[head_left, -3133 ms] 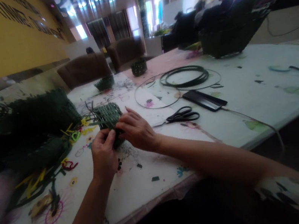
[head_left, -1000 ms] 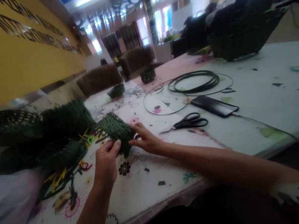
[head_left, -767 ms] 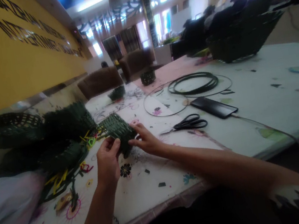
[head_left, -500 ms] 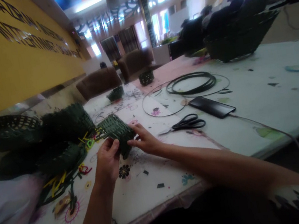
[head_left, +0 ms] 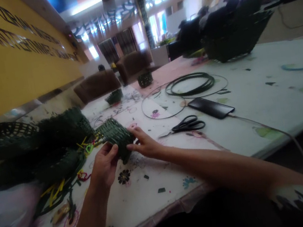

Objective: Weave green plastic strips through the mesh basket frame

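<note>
A small dark green woven basket [head_left: 116,133] is held tilted above the flowered tablecloth, between my two hands. My left hand [head_left: 106,163] grips its lower left edge, thumb on the near side. At its right side, my right hand [head_left: 143,144] pinches the edge between thumb and fingers. Black-handled scissors [head_left: 188,124] lie to the right of my right hand, beside a black phone [head_left: 211,107] with a cable. Behind them rests a coil of dark green strip [head_left: 190,84].
Several dark green baskets [head_left: 66,124] are piled at the left, by yellow, red and green strips [head_left: 55,191]. Two small baskets stand farther back, and a large one [head_left: 235,39] at the back right. White fabric [head_left: 7,223] is at the left edge. Dark scraps dot the table.
The camera view has shifted slightly, so the scene sits a little farther left. Both hands keep their hold on the small basket, with hardly any change in its pose.
</note>
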The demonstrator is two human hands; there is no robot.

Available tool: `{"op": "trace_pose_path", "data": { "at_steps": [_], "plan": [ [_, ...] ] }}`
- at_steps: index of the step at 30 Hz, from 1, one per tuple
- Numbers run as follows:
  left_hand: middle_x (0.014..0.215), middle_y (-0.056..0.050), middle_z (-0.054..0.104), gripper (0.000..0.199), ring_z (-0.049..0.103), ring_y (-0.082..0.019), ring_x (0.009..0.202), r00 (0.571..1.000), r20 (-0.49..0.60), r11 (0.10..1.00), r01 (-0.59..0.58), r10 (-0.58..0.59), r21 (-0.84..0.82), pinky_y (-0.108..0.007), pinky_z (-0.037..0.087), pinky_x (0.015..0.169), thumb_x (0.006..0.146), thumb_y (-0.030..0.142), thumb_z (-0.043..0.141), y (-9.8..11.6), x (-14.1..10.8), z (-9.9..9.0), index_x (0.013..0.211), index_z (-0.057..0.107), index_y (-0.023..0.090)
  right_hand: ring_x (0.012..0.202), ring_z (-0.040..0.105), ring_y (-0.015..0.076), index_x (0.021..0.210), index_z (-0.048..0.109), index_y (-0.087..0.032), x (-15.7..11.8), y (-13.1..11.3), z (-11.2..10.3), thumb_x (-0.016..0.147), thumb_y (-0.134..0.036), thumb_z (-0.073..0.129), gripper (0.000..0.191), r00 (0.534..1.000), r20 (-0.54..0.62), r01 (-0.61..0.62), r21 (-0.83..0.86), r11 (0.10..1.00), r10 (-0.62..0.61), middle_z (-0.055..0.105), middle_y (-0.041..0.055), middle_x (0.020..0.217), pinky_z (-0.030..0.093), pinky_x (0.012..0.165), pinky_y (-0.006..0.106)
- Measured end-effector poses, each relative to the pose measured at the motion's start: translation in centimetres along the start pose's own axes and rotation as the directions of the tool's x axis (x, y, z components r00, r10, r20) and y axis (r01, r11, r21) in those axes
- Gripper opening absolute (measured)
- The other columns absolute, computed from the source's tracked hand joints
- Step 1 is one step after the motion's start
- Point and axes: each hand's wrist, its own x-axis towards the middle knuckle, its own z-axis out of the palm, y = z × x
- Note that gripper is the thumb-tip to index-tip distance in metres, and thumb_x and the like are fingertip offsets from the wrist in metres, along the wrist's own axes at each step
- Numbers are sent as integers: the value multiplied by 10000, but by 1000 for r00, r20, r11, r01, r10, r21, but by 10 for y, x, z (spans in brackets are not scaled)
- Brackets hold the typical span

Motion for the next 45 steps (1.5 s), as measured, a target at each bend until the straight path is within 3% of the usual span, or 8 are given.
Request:
{"op": "trace_pose_path", "data": {
  "at_steps": [10,12,17,21,24,28,39,45],
  "plan": [
    [1042,-122,752,414,685,-289,1033,987,149,997,62,-68,43,-384,556,901,609,306,911,1,13,-21,970,762,168,976,522,198,1439,469,-213,-2,-4,-2,833,-357,715,670,999,17,39,-34,999,-38,461,70,1091,547,836,376],
    [1026,-119,753,408,683,-296,1036,988,145,998,51,-55,32,-393,556,902,584,322,925,-1,14,-22,930,764,175,991,522,207,1444,467,-188,-1,-6,-3,854,-375,691,658,999,13,35,-42,999,-34,461,77,1086,542,852,383],
    [1070,-101,744,399,674,-279,1062,995,99,1000,4,-5,14,-386,539,957,592,304,922,-10,5,-11,933,750,189,1006,509,197,1320,589,-193,2,-11,-7,991,-391,485,398,998,-18,62,-60,996,-64,488,57,987,479,970,383],
    [1093,-85,736,394,675,-251,1065,996,19,996,-84,85,-21,-368,525,980,650,319,888,-16,0,-5,987,731,189,960,516,195,1260,614,-187,1,-13,-7,987,-417,496,375,998,-31,48,-80,996,-51,496,50,966,482,938,377],
    [1156,-103,719,411,662,-259,1108,992,47,993,-116,118,-35,-381,516,998,710,340,848,-18,0,-2,1070,716,193,946,519,189,1238,613,-185,0,-14,-5,983,-414,503,360,997,-59,40,-103,994,-46,499,46,961,476,935,363],
    [1191,-112,707,443,646,-270,1145,993,83,995,-86,89,-43,-388,510,1012,720,338,839,-16,1,2,1118,710,191,928,525,185,1239,613,-181,-1,-14,-5,979,-406,507,359,997,-71,15,-115,993,-24,496,41,946,473,919,350],
    [1051,-124,740,460,673,-278,1036,998,32,995,59,-61,80,-359,536,902,617,292,888,-2,5,0,1018,726,133,940,532,194,1177,612,-178,-3,-17,-3,981,-378,489,306,996,-86,-5,-147,989,-8,502,42,952,461,928,351],
    [880,-19,698,470,632,-137,779,981,-121,984,-140,153,109,-224,497,706,601,277,881,-9,5,9,983,624,180,951,531,197,1185,600,-158,-2,-17,-2,990,-346,469,301,994,-112,-37,-144,989,21,526,50,962,447,937,353]
  ]
}}
